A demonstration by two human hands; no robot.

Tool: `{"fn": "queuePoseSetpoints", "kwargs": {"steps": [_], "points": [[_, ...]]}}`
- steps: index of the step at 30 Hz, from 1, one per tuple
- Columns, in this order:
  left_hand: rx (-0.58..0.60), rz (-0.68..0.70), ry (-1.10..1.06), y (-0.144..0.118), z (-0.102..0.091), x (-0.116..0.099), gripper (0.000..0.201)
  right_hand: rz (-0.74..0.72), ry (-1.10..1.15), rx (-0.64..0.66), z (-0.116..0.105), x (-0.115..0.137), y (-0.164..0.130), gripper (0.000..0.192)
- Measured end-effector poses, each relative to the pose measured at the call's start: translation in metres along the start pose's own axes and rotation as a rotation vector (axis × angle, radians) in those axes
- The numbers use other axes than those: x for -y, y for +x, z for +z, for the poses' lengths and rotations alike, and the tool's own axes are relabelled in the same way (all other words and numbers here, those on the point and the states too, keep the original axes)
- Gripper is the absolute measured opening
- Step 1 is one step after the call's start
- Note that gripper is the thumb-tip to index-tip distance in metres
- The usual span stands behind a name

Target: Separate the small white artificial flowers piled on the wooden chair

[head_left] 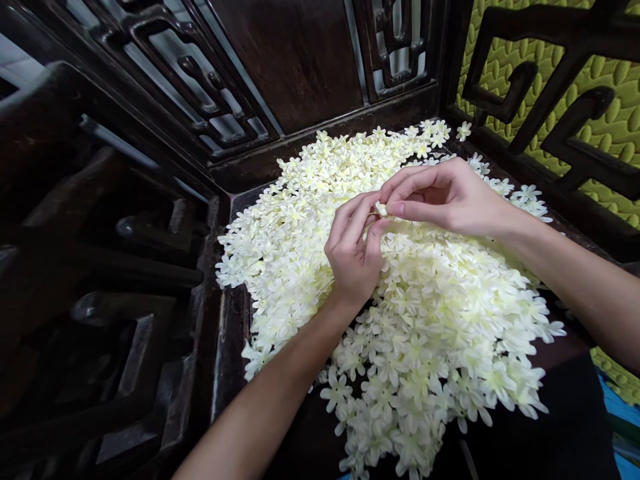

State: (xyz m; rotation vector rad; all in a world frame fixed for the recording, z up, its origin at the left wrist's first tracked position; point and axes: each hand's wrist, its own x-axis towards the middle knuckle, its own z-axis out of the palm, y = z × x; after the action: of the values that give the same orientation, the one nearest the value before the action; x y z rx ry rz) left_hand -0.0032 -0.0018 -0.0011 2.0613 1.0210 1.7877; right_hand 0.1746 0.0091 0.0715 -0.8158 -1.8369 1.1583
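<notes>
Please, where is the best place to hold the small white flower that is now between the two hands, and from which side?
Probably at its narrow base, pinched sideways between thumb and fingertip. The flower is tiny with thin soft petals, and the right hand already pinches it so above the flower pile, with the left hand meeting it from below.

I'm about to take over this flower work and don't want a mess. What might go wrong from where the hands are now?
1. The small flower is pinched only between fingertips of the left hand and right hand; it may slip into the pile of white flowers and be lost.
2. Flowers at the pile's near edge overhang the dark wooden seat; a forearm might sweep them off.
</notes>
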Motion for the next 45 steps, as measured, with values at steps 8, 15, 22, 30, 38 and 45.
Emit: {"fn": "queuePoseSetpoints", "kwargs": {"steps": [8, 15, 22, 30, 38, 45], "points": [[0.003, 0.0, 0.033, -0.0001, -0.0004, -0.0003, 0.028, 0.004, 0.003, -0.004, 0.0001, -0.0003, 0.0, 0.008], [0.004, -0.002, 0.031, -0.0001, -0.0002, 0.0004, 0.028, -0.024, -0.011, -0.008, 0.0011, 0.0007, -0.0004, 0.007], [0.006, -0.036, 0.023, -0.0003, 0.0009, 0.0005, 0.03, -0.046, -0.106, -0.058, 0.0059, 0.0004, -0.0013, 0.006], [0.014, -0.01, 0.046, 0.0006, -0.0004, -0.0019, 0.029, -0.085, -0.21, -0.153, 0.0083, -0.0008, -0.0006, 0.011], [0.022, -0.001, 0.102, -0.0003, -0.0003, -0.0017, 0.028, -0.038, -0.143, -0.147, 0.0077, -0.0011, -0.0007, 0.009], [0.007, -0.012, 0.063, -0.0006, -0.0001, -0.0008, 0.029, 0.007, -0.012, -0.052, 0.0091, -0.0036, -0.0016, 0.028]]}}
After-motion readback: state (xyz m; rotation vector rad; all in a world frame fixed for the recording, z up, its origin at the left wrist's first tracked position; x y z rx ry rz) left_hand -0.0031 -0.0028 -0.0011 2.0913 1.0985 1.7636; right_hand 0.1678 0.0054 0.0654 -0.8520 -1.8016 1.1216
